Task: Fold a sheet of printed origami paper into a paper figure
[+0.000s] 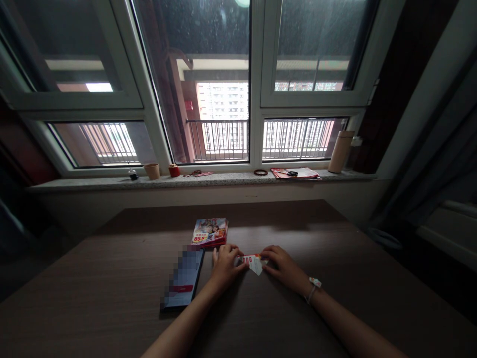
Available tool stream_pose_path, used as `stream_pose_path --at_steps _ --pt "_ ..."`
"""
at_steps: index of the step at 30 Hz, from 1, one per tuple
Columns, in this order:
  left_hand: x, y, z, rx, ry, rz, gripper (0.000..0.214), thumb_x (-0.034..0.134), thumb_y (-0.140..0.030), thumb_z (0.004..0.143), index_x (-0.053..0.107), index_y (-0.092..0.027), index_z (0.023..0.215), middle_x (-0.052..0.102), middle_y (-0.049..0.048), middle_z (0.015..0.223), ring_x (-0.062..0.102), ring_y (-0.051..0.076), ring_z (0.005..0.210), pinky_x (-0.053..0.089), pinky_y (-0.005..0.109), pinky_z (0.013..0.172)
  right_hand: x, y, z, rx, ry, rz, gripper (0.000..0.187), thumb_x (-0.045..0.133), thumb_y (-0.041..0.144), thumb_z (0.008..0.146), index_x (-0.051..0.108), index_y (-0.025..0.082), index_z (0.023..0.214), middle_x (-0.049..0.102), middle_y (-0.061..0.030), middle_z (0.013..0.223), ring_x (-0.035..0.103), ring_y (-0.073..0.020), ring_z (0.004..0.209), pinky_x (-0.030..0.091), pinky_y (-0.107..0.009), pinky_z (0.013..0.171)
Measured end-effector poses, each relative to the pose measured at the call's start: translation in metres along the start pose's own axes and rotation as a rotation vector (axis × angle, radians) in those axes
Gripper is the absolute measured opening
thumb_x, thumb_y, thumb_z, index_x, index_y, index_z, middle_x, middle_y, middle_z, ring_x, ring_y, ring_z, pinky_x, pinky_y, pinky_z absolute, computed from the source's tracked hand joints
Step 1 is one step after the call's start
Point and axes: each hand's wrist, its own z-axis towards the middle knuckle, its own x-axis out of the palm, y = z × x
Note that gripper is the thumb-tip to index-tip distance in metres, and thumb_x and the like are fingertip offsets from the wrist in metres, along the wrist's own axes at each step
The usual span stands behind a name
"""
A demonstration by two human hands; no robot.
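Observation:
A small folded piece of printed paper [255, 264], white with red and orange print and a point toward me, lies on the brown table between my hands. My left hand [226, 263] is closed on its left end, thumb and fingers at the edge. At its right end my right hand [282, 266] grips the paper the same way, with a bracelet on the wrist. Just beyond my left hand sits a stack of colourful printed leaflets [210, 231]. Left of my left forearm lies a tablet or large phone [184, 278], its screen partly pixelated.
Behind the table [112, 278] runs a stone windowsill [223, 179]. On it stand a paper cup [152, 171], a red spool-like item [174, 170], a dark bracelet [261, 172], red-and-white papers [298, 173] with scissors [291, 173], and a tan flask [341, 151].

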Motion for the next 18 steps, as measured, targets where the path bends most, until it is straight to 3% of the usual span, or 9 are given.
stream_pose_path --at_steps 4,7,15,18 --pt "-0.003 -0.003 0.001 0.01 0.017 -0.027 0.024 0.072 -0.035 0.072 0.068 -0.026 0.093 0.06 0.0048 0.117 0.049 0.029 0.118 0.016 0.059 0.11 0.004 -0.005 0.0 0.016 0.007 0.016 0.046 0.061 0.023 0.083 0.055 0.025 0.129 0.055 -0.0075 0.13 0.048 -0.0215 0.121 0.036 -0.037 0.106" --pt "-0.004 -0.005 0.001 0.025 0.007 -0.036 0.023 0.071 -0.03 0.072 0.066 -0.025 0.093 0.061 0.0041 0.115 0.05 0.028 0.116 0.018 0.059 0.109 0.005 -0.007 0.002 0.025 0.04 0.037 0.05 0.06 0.024 0.085 0.051 0.027 0.133 0.055 -0.0069 0.131 0.046 -0.0221 0.123 0.033 -0.04 0.109" --pt "0.003 -0.001 0.003 0.146 -0.056 -0.114 0.023 0.071 -0.021 0.07 0.065 -0.024 0.092 0.06 0.0056 0.114 0.052 0.027 0.113 0.033 0.05 0.104 -0.002 0.004 0.01 0.138 0.086 0.113 0.029 0.06 0.024 0.081 0.069 0.021 0.109 0.065 -0.0072 0.1 0.057 -0.0205 0.098 0.044 -0.032 0.089" --pt "0.006 -0.001 0.002 0.149 -0.126 -0.196 0.038 0.071 -0.022 0.071 0.061 -0.024 0.108 0.058 0.007 0.116 0.052 0.026 0.114 0.039 0.044 0.101 -0.006 0.005 0.011 0.206 0.054 0.159 0.021 0.062 0.025 0.078 0.072 0.019 0.095 0.068 -0.0058 0.092 0.06 -0.0196 0.089 0.046 -0.031 0.083"
